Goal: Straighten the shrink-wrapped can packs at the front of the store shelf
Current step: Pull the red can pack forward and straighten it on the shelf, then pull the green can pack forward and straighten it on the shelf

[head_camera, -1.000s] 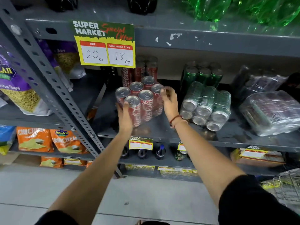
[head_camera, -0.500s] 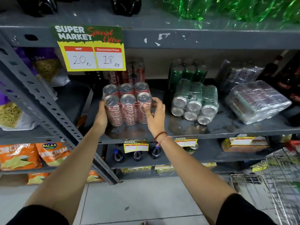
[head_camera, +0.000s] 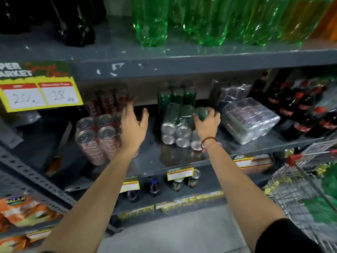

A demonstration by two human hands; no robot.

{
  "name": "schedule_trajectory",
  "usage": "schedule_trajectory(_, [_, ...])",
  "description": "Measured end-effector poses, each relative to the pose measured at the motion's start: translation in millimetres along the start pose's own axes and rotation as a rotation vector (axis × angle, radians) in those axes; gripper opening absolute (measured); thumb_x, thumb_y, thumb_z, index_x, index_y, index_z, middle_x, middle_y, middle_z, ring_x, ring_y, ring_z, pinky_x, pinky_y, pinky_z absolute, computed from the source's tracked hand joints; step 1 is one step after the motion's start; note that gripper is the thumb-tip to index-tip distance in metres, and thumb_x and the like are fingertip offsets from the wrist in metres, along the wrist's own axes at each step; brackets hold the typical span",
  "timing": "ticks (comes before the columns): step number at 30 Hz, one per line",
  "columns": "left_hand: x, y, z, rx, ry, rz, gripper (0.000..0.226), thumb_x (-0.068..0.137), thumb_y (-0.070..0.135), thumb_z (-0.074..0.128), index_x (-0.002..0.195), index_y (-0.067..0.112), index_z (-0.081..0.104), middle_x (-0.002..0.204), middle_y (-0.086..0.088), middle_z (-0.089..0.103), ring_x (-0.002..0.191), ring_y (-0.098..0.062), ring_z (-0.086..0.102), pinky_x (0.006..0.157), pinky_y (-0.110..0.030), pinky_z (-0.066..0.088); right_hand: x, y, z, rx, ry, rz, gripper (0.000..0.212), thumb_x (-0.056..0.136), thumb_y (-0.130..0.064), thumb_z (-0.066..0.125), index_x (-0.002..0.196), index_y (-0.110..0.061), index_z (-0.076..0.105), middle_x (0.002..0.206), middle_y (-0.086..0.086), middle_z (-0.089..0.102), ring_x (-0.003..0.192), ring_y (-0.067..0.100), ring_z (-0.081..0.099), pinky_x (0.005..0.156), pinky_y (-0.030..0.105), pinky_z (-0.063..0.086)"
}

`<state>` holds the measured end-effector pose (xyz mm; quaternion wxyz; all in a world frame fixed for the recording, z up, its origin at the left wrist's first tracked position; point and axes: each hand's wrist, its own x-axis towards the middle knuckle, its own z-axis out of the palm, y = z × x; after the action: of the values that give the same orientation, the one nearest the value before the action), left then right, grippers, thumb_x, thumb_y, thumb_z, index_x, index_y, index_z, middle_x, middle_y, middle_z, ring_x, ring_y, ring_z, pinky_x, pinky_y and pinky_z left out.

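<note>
A shrink-wrapped pack of red cola cans [head_camera: 96, 137] stands upright at the front left of the grey middle shelf [head_camera: 182, 161]. My left hand [head_camera: 132, 126] hovers open just right of it, fingers spread, holding nothing. A wrapped pack of green cans [head_camera: 177, 125] lies tipped on its side, can tops facing me, in the middle. My right hand [head_camera: 207, 125] rests on this pack's right side, fingers curled over its top. A third wrapped pack [head_camera: 249, 119] lies tilted further right.
More red and green cans stand behind the packs. Cola bottles [head_camera: 299, 114] fill the shelf's right end. A yellow price sign [head_camera: 38, 94] hangs at the left. Green bottles [head_camera: 200, 21] stand on the shelf above. A wire cart [head_camera: 300, 179] sits at lower right.
Both hands let go of the red can pack, which now stands upright. They moved right: the right hand landed on the green can pack, the left is in mid-air.
</note>
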<state>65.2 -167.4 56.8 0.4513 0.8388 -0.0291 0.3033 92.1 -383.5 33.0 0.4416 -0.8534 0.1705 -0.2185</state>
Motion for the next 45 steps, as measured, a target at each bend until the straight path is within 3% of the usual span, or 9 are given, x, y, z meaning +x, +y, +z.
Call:
schedule_trajectory(5, [24.1,5.1,70.8,0.005,-0.224,-0.313,0.054,0.093,0.030,0.053,0.136,0.000,0.043,0.138,-0.022,0.051,0.128,-0.035,0.047,0.103,-0.036,0.036,36.3,36.6,-13.2,0.154,-0.411,0.348,0.091,0.071,-0.045,0.078,0.139,-0.001,0.036,0.143,0.019,0.044,0.129,0.035,0.045,0.110,0.045,0.038])
schedule_trajectory(8, [25.0,-4.3,108.7,0.073,-0.453,-0.491,0.066,0.091,0.045,0.052,0.137,0.000,0.041,0.140,-0.024,0.047,0.129,-0.037,0.044,0.098,-0.034,0.035,41.6,48.0,-13.5,0.380,-0.533,0.517,0.077,0.065,-0.043,0.083,0.121,0.000,0.051,0.120,0.012,0.064,0.100,0.022,0.068,0.083,0.032,0.055])
schedule_trajectory(11, [16.4,-19.5,126.5,0.001,-0.433,-0.623,0.061,0.083,0.057,0.057,0.117,0.006,0.062,0.121,-0.020,0.064,0.113,-0.035,0.058,0.083,-0.033,0.042,39.1,58.1,-6.4,0.514,-0.561,0.517,0.041,0.069,-0.035,0.081,0.093,-0.010,0.060,0.087,0.001,0.067,0.062,0.002,0.069,0.053,0.016,0.053])
schedule_trajectory(16, [-3.1,-31.8,124.5,-0.181,-0.255,-0.622,0.045,0.079,0.056,0.062,0.105,0.018,0.067,0.100,-0.004,0.066,0.100,-0.026,0.061,0.085,-0.034,0.047,34.0,66.0,-2.1,0.587,-0.573,0.434,0.050,0.069,-0.034,0.079,0.113,-0.014,0.063,0.113,0.009,0.071,0.105,0.025,0.066,0.103,0.045,0.047])
schedule_trajectory(22, [-49.1,-24.0,101.9,-0.431,-0.139,-0.481,0.026,0.084,0.041,0.064,0.107,0.031,0.061,0.101,0.013,0.067,0.098,-0.002,0.063,0.084,-0.018,0.047,17.4,74.8,-10.4,0.586,-0.652,0.195,0.066,0.075,-0.032,0.077,0.133,-0.021,0.049,0.126,0.003,0.065,0.116,0.017,0.062,0.107,0.042,0.044])
schedule_trajectory(27, [-94.6,-23.0,86.1,-0.500,-0.126,-0.464,0.049,0.086,0.028,0.064,0.129,0.034,0.042,0.117,0.026,0.055,0.102,0.018,0.055,0.079,-0.004,0.044,-0.7,95.9,-25.3,0.481,-0.679,-0.020,0.088,0.077,-0.027,0.077,0.149,-0.024,0.026,0.150,-0.012,0.037,0.133,0.010,0.044,0.102,0.021,0.046])
schedule_trajectory(31, [-111.0,-20.3,80.1,-0.515,-0.133,-0.477,0.065,0.083,0.024,0.067,0.138,0.022,0.034,0.124,0.013,0.060,0.109,0.006,0.058,0.086,-0.012,0.048,-7.0,102.0,-37.0,0.408,-0.684,-0.121,0.094,0.074,-0.038,0.077,0.149,-0.028,0.022,0.153,-0.013,0.031,0.132,-0.005,0.039,0.111,0.028,0.038])
schedule_trajectory(35, [-128.5,-18.2,74.7,-0.541,-0.114,-0.473,0.063,0.073,0.028,0.072,0.126,0.032,0.040,0.121,0.011,0.064,0.111,-0.003,0.061,0.086,-0.016,0.050,-17.8,110.8,-46.1,0.414,-0.662,-0.180,0.097,0.071,-0.043,0.077,0.149,-0.029,0.022,0.154,-0.004,0.037,0.141,0.012,0.036,0.116,0.047,0.034])
schedule_trajectory(45, [-141.1,-22.1,65.6,-0.460,-0.133,-0.447,0.069,0.074,0.012,0.075,0.129,0.017,0.034,0.120,0.007,0.063,0.110,-0.008,0.063,0.087,-0.020,0.052,-43.1,122.0,-47.9,0.431,-0.588,-0.233,0.090,0.075,-0.040,0.075,0.147,-0.037,0.020,0.137,-0.042,0.038,0.135,0.002,0.042,0.112,0.045,0.040])
